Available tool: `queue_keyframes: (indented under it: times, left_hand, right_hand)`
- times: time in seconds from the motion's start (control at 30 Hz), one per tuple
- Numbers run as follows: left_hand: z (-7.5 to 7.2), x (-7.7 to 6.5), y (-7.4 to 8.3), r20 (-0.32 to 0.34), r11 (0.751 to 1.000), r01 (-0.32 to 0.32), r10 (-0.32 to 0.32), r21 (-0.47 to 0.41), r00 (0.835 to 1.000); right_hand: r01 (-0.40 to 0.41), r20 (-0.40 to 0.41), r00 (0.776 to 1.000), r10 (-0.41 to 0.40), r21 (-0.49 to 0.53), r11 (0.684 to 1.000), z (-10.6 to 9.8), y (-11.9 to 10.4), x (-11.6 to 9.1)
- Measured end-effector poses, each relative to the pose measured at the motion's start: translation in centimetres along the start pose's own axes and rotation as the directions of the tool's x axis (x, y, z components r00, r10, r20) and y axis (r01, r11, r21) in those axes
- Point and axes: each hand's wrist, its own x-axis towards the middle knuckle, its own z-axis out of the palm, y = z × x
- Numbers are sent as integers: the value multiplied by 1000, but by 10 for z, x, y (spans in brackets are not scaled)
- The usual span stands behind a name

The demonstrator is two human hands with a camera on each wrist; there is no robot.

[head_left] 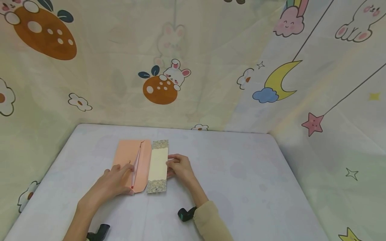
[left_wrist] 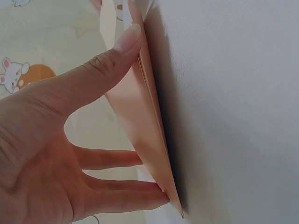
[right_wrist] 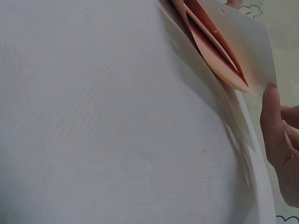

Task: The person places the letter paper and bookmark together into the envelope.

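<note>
A peach-coloured paper envelope (head_left: 126, 150) lies on the white table with its long opening facing right. In the right wrist view the envelope (right_wrist: 210, 51) gapes along that opening. My left hand (head_left: 115, 180) rests on its near left part; in the left wrist view the thumb touches the near edge and the extended fingers (left_wrist: 126, 198) touch the envelope's face. Beside the flap, a cream card (head_left: 158, 164) with grey-gold patterned bands at both ends is held by my right hand (head_left: 181, 168), thumb and fingers pinching its right edge. The right wrist view shows the card's plain back (right_wrist: 247, 42).
The white tabletop (head_left: 247, 187) spreads around the envelope and card. Cloth (head_left: 211, 83) printed with rabbits, stars and a moon hangs behind and at the sides. Black devices (head_left: 186, 214) sit at both wrists.
</note>
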Motion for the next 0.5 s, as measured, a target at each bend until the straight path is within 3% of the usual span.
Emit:
queue_keyframes:
  times: [0.5]
  left_hand:
    - [2,0,0,-5,1000,6,-6,3,1000]
  right_hand:
    - [-3,53,999,2,8,1000,17,-5,5]
